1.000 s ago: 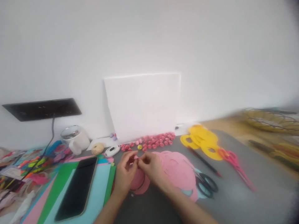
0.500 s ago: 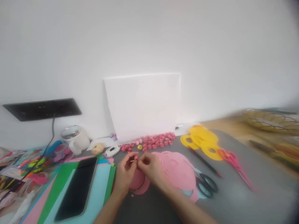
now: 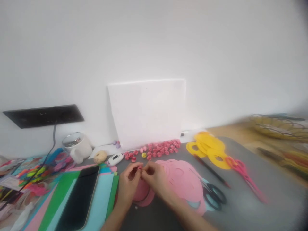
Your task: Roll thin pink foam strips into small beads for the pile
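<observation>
Just beside right hand (image 3: 156, 178), edge of pink paper (image 3: 184, 181)

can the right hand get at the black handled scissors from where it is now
Probably yes: the black-handled scissors lie to the right hand's right, with nothing over their handles. That hand seems busy at a small pink piece, though.

Soft, even light, and the flat white rectangular board (image 3: 148, 114) nearly melts into the pale wall (image 3: 154, 41), faint shadow down its left edge; both bare hands (image 3: 128, 179) (image 3: 155, 178) look fuzzy, and rightward the round yellowish wire basket (image 3: 262, 128) smears!
</observation>
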A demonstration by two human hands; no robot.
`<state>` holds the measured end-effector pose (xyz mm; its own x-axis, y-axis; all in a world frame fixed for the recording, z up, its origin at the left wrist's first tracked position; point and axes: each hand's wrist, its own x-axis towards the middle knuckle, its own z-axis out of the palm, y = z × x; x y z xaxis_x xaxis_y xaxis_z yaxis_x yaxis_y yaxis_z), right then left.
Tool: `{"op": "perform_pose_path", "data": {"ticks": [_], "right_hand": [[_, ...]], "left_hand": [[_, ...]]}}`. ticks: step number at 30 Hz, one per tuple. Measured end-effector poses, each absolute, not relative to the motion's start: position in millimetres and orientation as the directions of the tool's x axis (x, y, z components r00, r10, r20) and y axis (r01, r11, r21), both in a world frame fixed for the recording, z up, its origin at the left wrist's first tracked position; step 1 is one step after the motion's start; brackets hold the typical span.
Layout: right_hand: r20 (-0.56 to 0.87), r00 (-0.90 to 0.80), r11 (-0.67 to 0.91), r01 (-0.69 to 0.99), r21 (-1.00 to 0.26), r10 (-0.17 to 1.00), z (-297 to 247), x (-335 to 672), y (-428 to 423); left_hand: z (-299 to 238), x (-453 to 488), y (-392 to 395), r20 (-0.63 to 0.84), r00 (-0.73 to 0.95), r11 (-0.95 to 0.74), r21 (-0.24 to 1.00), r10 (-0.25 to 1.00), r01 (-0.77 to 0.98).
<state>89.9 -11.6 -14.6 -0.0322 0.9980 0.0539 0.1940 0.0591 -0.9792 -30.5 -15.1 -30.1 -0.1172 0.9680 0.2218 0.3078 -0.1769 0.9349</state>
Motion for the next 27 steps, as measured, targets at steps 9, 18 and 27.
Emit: {"op": "perform_pose_path", "data": {"ticks": [9,18,27], "right_hand": [[-0.126,-0.05,-0.124,0.052,-0.991,0.991,-5,96,-8],[-0.309,-0.116,-0.322,-0.119,-0.939,0.944,2,100,-5],[-0.354,-0.199,-0.381,-0.124,-0.916,0.914,-5,101,-3]], "left_hand": [[-22,-26,-17,0.118,-0.083,-0.107,0.987,0.99,0.117],[-20,-30,-16,0.183,-0.039,-0.169,0.957,0.982,0.234],[-18,-28,-16,0.11,-0.062,-0.093,0.968,0.992,0.234]]}}
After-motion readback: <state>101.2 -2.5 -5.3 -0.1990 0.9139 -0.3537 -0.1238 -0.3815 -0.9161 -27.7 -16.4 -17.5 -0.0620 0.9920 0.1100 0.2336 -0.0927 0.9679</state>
